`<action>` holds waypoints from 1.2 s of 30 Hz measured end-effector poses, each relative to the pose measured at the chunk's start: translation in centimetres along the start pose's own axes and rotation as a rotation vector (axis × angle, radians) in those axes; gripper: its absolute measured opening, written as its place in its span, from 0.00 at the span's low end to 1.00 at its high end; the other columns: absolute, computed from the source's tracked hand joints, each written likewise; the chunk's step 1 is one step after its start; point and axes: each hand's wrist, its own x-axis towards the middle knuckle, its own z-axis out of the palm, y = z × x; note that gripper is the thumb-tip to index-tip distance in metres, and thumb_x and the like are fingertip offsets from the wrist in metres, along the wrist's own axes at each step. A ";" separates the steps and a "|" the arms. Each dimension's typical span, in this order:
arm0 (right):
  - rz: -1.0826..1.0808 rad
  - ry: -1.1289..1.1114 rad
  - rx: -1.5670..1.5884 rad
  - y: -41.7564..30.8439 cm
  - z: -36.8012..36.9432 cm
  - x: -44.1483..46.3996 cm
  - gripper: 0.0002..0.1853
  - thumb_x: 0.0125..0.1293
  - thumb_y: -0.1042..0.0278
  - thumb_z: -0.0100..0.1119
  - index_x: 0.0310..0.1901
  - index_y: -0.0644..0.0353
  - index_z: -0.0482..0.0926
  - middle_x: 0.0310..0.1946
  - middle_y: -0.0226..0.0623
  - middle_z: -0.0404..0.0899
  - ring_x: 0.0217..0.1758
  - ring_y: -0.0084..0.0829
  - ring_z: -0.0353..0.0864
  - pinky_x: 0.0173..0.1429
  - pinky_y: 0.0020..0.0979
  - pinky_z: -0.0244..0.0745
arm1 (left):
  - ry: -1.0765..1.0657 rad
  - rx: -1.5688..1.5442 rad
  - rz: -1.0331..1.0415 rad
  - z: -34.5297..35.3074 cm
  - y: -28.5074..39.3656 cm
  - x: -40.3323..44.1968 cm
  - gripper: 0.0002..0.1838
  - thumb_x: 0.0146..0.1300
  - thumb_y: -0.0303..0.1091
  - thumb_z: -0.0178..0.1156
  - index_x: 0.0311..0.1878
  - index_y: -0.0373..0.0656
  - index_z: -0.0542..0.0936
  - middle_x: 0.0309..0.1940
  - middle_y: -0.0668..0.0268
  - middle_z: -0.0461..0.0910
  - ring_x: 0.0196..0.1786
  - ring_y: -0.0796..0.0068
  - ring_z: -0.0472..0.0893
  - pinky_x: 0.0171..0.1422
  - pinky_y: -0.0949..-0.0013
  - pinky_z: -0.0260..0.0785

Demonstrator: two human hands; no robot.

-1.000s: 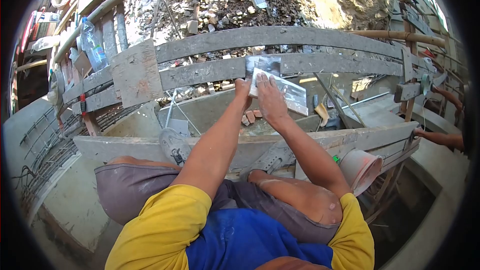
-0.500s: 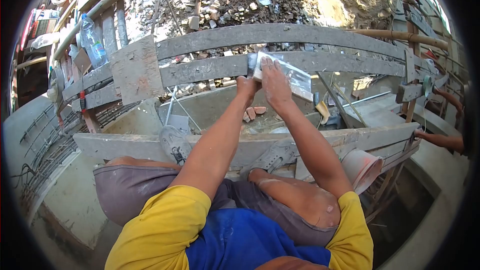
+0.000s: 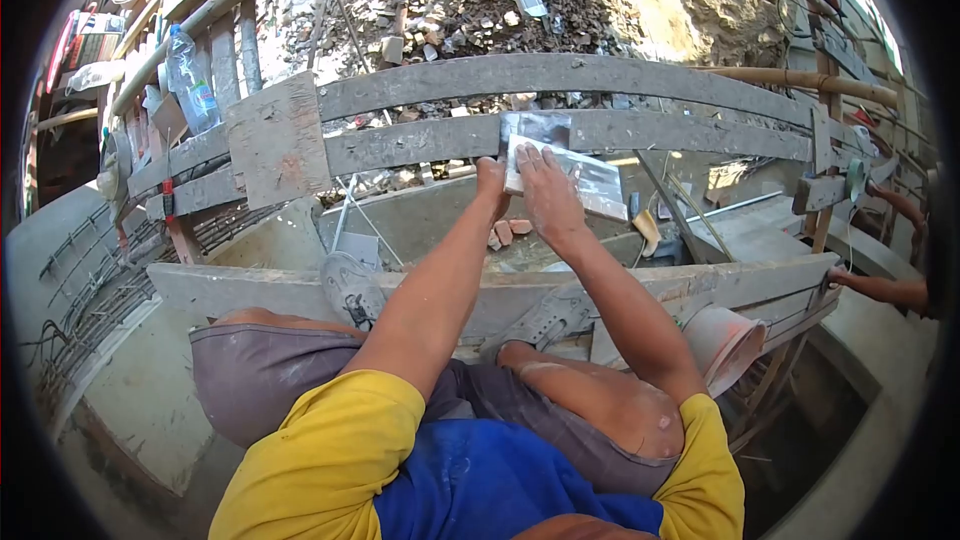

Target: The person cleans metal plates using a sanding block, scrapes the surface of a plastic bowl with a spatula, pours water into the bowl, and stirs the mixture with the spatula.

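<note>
Both hands at a pale slab over the second rail

Head view. The pale slab (image 3: 598, 183) lies aslant over the lower part of a dark, shiny panel (image 3: 538, 126), at the lower of two grey rails (image 3: 420, 138). Its far end slants down to the right. The right hand (image 3: 552, 202) is laid flat on the slab's upper face, fingers extended and close together, not wrapped round it. The left hand (image 3: 489, 180) is at the slab's left edge, thumb side up; its fingers are mostly hidden, so I cannot tell how far they are closed or whether they grip.

Below the slab, several brick pieces (image 3: 507, 231) lie in the recess. Nearer the body, a long plank (image 3: 660, 282) crosses the view, with two grey shoes (image 3: 350, 285) at it and a pale bucket (image 3: 718, 345) beside it on the right. To the left, a square board (image 3: 276, 140) overlaps the rails; a plastic bottle (image 3: 190, 85) leans just beyond it, and a red-handled tool (image 3: 168, 198) hangs at the left. At far right, a co-worker's hand (image 3: 840, 276) touches the plank's end.
</note>
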 end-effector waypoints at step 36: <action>0.064 -0.017 0.035 -0.2 0.2 -0.2 0.25 0.73 0.67 0.39 0.71 0.57 0.64 0.74 0.39 0.63 0.77 0.48 0.60 0.70 0.70 0.57 | -0.006 0.108 -0.005 0.2 0.3 -0.5 0.07 0.63 0.26 0.62 0.37 0.30 0.78 0.33 0.60 0.80 0.32 0.68 0.83 0.31 0.60 0.75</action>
